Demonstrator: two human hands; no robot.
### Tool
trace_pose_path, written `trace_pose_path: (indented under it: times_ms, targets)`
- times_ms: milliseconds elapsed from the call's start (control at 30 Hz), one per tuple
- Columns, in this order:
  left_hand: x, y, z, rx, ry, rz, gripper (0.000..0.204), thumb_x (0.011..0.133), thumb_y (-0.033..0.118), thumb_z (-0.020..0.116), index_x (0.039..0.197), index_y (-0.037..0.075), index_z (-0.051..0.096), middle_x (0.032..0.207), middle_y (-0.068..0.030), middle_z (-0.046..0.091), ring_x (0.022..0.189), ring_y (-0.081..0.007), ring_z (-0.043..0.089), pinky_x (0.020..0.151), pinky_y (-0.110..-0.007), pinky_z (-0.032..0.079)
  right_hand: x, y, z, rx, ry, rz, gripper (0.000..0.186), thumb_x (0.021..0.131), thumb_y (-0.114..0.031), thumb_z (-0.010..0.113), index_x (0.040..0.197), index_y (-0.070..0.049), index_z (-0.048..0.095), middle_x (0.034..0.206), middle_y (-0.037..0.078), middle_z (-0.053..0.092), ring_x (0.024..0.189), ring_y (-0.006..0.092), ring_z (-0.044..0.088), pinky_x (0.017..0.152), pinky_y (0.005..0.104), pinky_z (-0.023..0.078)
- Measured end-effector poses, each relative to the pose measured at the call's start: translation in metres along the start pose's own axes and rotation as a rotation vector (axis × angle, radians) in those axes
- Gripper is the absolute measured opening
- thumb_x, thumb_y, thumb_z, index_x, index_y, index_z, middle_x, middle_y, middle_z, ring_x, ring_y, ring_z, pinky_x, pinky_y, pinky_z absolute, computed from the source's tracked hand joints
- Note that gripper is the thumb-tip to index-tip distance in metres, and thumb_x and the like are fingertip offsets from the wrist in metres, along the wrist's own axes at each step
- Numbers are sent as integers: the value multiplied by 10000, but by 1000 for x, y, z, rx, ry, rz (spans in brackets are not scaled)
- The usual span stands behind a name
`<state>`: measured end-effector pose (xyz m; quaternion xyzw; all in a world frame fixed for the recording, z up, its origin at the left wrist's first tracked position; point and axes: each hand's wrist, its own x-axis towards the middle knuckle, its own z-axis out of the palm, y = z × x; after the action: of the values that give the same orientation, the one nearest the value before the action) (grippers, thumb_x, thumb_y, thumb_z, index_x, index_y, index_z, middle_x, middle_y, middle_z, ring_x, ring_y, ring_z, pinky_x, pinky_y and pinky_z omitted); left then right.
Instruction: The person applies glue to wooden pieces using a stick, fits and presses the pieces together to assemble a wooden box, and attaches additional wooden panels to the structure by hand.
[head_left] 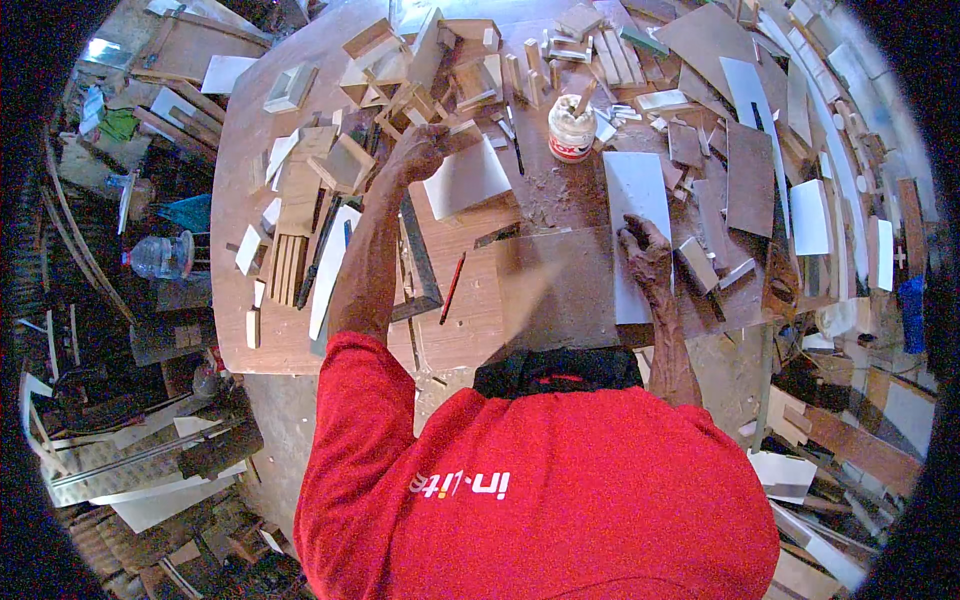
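My left hand reaches to the far part of the table, its fingers curled around the edge of a small wooden piece. Just beyond it is a little open wooden box frame. A white square panel lies beneath and to the right of that hand. Over a long white board on the right, my right hand is bent with its fingers curled inward. Whatever is between those fingers is too small to make out. To the left of the board lies a flat brown panel.
An open white tub with a stick in it stands at the far middle. Several small wooden boxes cluster at the far left. A red pencil and a dark-edged angled frame lie nearer. Wood offcuts crowd the right side.
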<state>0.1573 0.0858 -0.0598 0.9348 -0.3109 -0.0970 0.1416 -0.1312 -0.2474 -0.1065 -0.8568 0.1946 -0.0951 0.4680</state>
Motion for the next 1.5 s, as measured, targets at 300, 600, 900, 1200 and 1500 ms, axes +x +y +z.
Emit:
trace_pose_path:
  times_ms: [300,600,900,1200,1500]
  targets:
    - [1,-8,3,-49,-16,-5,227,773,94,547,987,62,612,956,-226,644,929,-413,606,798,-480,473,2,3,0,16,-4,-6,292,867,-121,611,1133,-2,621,1025,137,682,921,212,652,848,311,499]
    - [-5,15,-12,-31,-47,-29,225,788,112,552,992,55,629,954,-217,649,923,-405,611,798,-467,482,2,7,3,62,-15,30,302,867,-114,607,1147,-2,614,1032,137,679,929,200,645,849,304,497]
    - [-5,18,-15,-19,-33,-58,216,794,154,553,963,46,636,923,-222,650,902,-409,616,773,-477,485,0,-7,-3,29,-11,3,302,861,-123,613,1135,2,621,1026,147,679,931,211,646,845,313,496]
    - [-3,8,-7,24,2,50,208,767,129,565,948,45,621,917,-227,648,895,-429,607,777,-486,477,2,4,2,8,-4,-3,295,875,-123,598,1140,4,614,1017,149,681,922,210,648,839,313,500]
    - [-3,15,-9,39,9,1,172,805,144,566,941,53,619,927,-225,637,922,-420,595,777,-483,461,2,5,0,87,-32,34,297,876,-129,606,1141,4,613,1007,134,684,902,194,649,827,309,503]
